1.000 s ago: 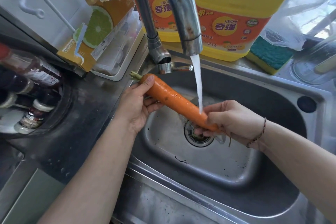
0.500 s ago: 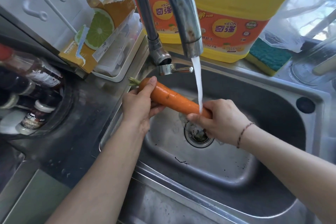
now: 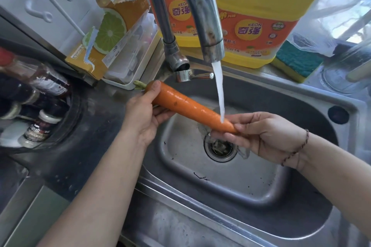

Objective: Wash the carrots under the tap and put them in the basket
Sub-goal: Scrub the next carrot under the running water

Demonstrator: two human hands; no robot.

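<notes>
Now, the lines below tell this moment.
Change: since half a second ago the right hand [image 3: 267,136] has slid from the middle of the carrot [image 3: 192,109] down to its thin tip, so more of the orange body lies bare under the water stream [image 3: 218,94].
Meaning: I judge this is a rubbing stroke along the carrot; the washing is in progress and the basket step is not yet begun. No basket is in view.
Left hand: the left hand [image 3: 143,114] grasps the thick end, thumb on top, next to the green stub.
Right hand: it pinches the thin tip between thumb and fingers.
Carrot place: held in the air over the sink [image 3: 301,102], slanted, thick end toward the desk [image 3: 96,118] on the left, tip above the drain [image 3: 219,147]; the water hits it near the tip.
Carrot material: firm, long cone, wet and glossy skin with a small dark spot.
Sink: dull steel, rounded corners, some dark specks on the bottom.
Tap: the tap [image 3: 208,26] is curved metal with stains near the mouth.
Behind: yellow plastic detergent jugs [image 3: 261,6] and a green-yellow sponge [image 3: 295,60].
</notes>
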